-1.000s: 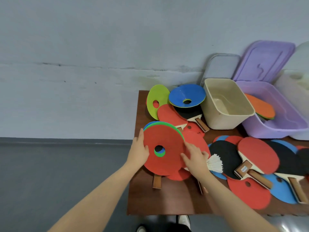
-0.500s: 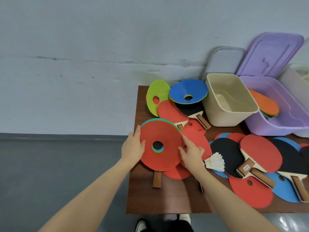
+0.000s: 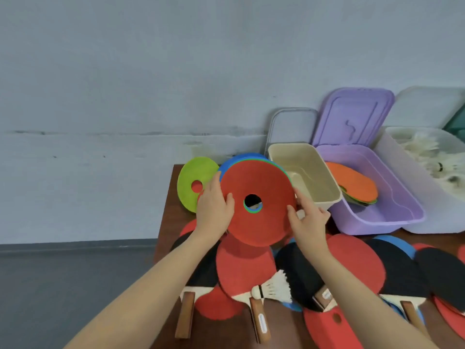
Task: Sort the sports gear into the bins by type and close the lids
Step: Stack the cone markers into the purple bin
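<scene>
A stack of flat disc cones (image 3: 261, 187), red on top with green and blue edges behind, is held tilted above the table. My left hand (image 3: 215, 207) grips its left rim and my right hand (image 3: 305, 219) grips its right rim. A lime green disc cone (image 3: 195, 183) leans at the table's back left. The purple bin (image 3: 392, 220) holds orange and green disc cones (image 3: 357, 182). The beige bin (image 3: 324, 197) stands empty behind the stack. Table tennis paddles (image 3: 244, 268) and a white shuttlecock (image 3: 274, 289) lie below my hands.
The purple lid (image 3: 352, 117) and a clear lid (image 3: 289, 127) lean on the wall behind the bins. A translucent bin (image 3: 402, 182) with shuttlecocks stands at the far right. More paddles (image 3: 400, 270) cover the brown table (image 3: 166, 222), whose left edge drops to the floor.
Both hands have lifted the disc stack off the paddles and carried it back and to the right, up beside the beige bin. The view has shifted right.
</scene>
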Action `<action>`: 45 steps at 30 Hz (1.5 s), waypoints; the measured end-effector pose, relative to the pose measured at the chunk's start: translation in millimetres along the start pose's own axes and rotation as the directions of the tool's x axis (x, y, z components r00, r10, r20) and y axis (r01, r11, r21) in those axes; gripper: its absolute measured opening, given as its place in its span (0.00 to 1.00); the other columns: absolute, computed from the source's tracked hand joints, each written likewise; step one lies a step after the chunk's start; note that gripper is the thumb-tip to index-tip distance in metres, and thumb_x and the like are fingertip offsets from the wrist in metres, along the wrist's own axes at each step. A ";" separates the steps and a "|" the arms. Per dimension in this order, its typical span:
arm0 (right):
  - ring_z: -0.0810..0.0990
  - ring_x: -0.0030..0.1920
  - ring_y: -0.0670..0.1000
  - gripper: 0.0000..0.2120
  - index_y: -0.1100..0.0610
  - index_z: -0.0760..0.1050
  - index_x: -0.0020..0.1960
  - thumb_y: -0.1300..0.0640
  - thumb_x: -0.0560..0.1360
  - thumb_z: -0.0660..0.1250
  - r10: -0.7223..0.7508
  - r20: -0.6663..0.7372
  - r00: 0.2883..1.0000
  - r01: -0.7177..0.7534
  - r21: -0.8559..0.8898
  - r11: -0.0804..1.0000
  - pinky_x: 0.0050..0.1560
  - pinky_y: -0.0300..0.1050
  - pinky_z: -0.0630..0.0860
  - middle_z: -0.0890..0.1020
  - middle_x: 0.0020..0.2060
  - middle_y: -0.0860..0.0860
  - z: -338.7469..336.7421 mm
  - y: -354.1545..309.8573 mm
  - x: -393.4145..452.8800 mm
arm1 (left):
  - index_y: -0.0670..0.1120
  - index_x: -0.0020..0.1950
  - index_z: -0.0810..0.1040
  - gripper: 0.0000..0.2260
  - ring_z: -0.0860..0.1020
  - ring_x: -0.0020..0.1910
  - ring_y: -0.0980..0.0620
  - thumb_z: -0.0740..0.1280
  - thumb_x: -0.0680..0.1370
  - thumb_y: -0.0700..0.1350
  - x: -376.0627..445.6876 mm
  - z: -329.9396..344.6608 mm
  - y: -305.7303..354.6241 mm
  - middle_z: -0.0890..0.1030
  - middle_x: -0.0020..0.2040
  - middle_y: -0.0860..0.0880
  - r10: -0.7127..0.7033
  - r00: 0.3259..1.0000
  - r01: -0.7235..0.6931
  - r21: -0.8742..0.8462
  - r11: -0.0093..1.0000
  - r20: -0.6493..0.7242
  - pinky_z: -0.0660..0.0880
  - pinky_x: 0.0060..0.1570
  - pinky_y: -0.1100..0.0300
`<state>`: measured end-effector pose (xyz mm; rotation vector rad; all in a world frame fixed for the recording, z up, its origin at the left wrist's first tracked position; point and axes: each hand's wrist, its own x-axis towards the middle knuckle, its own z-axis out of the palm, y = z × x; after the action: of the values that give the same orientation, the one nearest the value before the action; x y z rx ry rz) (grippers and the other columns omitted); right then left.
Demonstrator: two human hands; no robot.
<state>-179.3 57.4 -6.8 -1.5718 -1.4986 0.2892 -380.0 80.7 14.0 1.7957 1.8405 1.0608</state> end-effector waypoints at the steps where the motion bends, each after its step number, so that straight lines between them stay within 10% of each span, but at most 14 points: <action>1: 0.78 0.51 0.54 0.20 0.55 0.74 0.64 0.61 0.72 0.64 -0.005 -0.023 1.000 0.005 -0.004 1.000 0.50 0.40 0.56 0.80 0.46 0.48 -13.4 10.5 13.4 | 0.41 0.72 0.62 0.25 0.71 0.64 0.44 0.63 0.76 0.41 6.3 14.1 16.1 0.71 0.67 0.43 0.000 1.000 0.000 -0.018 1.000 -0.008 0.69 0.59 0.50; 11: 0.79 0.47 0.60 0.19 0.57 0.76 0.61 0.60 0.72 0.60 0.031 -0.153 0.988 -0.041 -0.060 0.997 0.52 0.61 0.73 0.82 0.47 0.56 -142.4 137.1 141.6 | 0.44 0.66 0.70 0.21 0.74 0.54 0.43 0.61 0.73 0.38 64.2 165.6 171.7 0.75 0.54 0.42 0.142 0.986 -0.131 -0.120 0.984 0.092 0.70 0.55 0.49; 20: 0.76 0.54 0.63 0.17 0.61 0.71 0.64 0.57 0.76 0.60 0.200 0.045 0.979 -0.172 -0.344 0.923 0.52 0.56 0.71 0.78 0.54 0.61 -158.3 211.7 185.4 | 0.44 0.75 0.55 0.27 0.68 0.64 0.39 0.58 0.78 0.49 107.3 251.4 214.6 0.64 0.72 0.43 0.152 0.914 -0.305 0.389 0.869 0.377 0.64 0.60 0.49; 24: 0.71 0.61 0.63 0.17 0.62 0.71 0.65 0.58 0.77 0.62 0.180 0.098 0.979 -0.127 -0.399 0.908 0.59 0.56 0.65 0.74 0.63 0.59 -160.5 215.3 171.0 | 0.45 0.73 0.61 0.23 0.67 0.63 0.41 0.56 0.79 0.51 96.4 240.3 197.1 0.65 0.70 0.44 0.205 0.899 -0.381 0.460 0.802 0.388 0.63 0.58 0.50; 37: 0.76 0.50 0.51 0.13 0.55 0.78 0.53 0.52 0.74 0.60 -0.208 0.259 0.943 0.229 -0.054 0.972 0.48 0.45 0.66 0.79 0.49 0.49 -96.4 116.6 52.0 | 0.49 0.67 0.72 0.16 0.65 0.66 0.50 0.60 0.79 0.47 -7.3 104.4 101.5 0.72 0.66 0.51 0.194 0.950 -0.267 0.315 0.911 0.245 0.55 0.59 0.57; 45: 0.62 0.69 0.46 0.34 0.45 0.65 0.69 0.33 0.66 0.59 -0.059 0.742 0.667 0.215 -0.117 0.970 0.62 0.43 0.54 0.67 0.68 0.43 -50.4 84.4 -42.8 | 0.51 0.68 0.69 0.17 0.63 0.67 0.51 0.59 0.79 0.48 -100.2 66.1 13.0 0.70 0.65 0.52 -0.019 0.944 -0.099 0.339 0.935 0.330 0.54 0.61 0.55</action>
<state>-97.2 10.8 -57.6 -1.5528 -2.3258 0.7849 -311.2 0.5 -44.3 2.0663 1.8710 0.4158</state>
